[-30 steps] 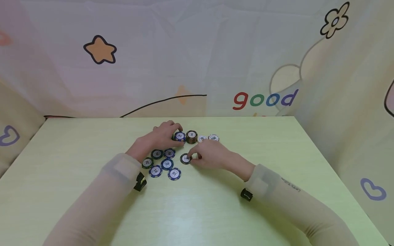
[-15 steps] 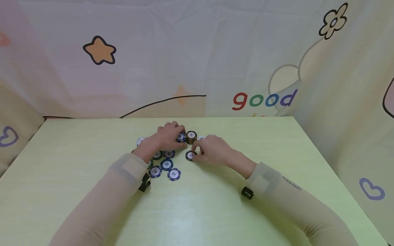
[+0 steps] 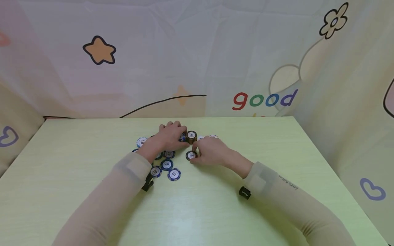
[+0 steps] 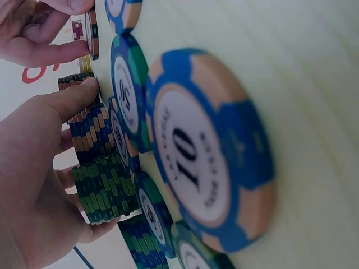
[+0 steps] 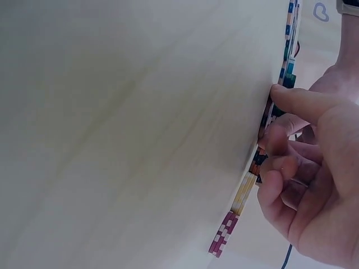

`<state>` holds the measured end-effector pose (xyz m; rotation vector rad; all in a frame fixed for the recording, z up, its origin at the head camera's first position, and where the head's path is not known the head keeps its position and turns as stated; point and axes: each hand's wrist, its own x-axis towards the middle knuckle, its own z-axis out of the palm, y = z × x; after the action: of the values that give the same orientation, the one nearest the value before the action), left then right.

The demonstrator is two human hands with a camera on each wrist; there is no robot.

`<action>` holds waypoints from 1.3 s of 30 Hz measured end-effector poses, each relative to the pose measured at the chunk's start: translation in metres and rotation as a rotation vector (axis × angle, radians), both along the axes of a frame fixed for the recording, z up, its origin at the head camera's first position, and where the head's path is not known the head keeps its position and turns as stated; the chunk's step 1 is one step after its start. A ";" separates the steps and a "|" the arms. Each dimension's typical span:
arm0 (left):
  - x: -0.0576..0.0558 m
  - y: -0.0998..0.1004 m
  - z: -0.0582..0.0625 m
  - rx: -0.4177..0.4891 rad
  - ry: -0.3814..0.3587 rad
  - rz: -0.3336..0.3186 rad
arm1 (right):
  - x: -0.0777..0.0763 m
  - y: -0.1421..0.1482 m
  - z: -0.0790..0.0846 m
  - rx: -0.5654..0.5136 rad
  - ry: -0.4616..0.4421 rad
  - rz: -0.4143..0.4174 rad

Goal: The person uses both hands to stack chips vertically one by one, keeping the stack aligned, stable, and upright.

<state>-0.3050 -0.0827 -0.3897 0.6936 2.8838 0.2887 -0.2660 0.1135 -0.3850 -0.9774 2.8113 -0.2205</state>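
My left hand (image 3: pixel 170 136) reaches round the row of chip stacks. In the left wrist view its thumb lies at the front of the dark orange-edged stack (image 4: pixel 76 81), and fingers curl behind the blue stack (image 4: pixel 90 134) and green stack (image 4: pixel 106 190). The top of the dark stack (image 3: pixel 191 135) shows between both hands in the head view. My right hand (image 3: pixel 212 152) pinches a black poker chip marked 100 (image 3: pixel 191 155) between thumb and finger, low at the table in front of that stack. In the right wrist view, the chip (image 5: pixel 266 115) shows edge-on.
Several loose chips lie flat before the left hand, among them a blue 50 (image 3: pixel 167 164) and a blue 10 (image 3: pixel 174 174). A light blue chip (image 3: pixel 141 142) sits left of the wrist. Yellow (image 5: pixel 243 193) and purple (image 5: pixel 223 235) short stacks stand beyond the right hand.
My left hand has slid right along the stacks, uncovering the light blue chip at the left. My right hand has drawn the 100 chip slightly right and away from me.
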 end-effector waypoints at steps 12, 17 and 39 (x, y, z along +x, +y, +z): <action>0.000 0.001 -0.001 0.008 0.009 0.007 | -0.003 0.006 0.005 -0.003 0.015 0.050; 0.001 0.000 0.000 0.013 0.013 0.005 | -0.007 0.010 0.011 -0.050 0.021 0.011; 0.003 -0.001 -0.001 0.030 0.020 0.007 | -0.031 0.000 0.007 -0.089 0.128 -0.171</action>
<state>-0.3018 -0.0833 -0.3906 0.6956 2.9072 0.3287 -0.2967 0.1139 -0.3776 -0.7943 3.0283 -0.3175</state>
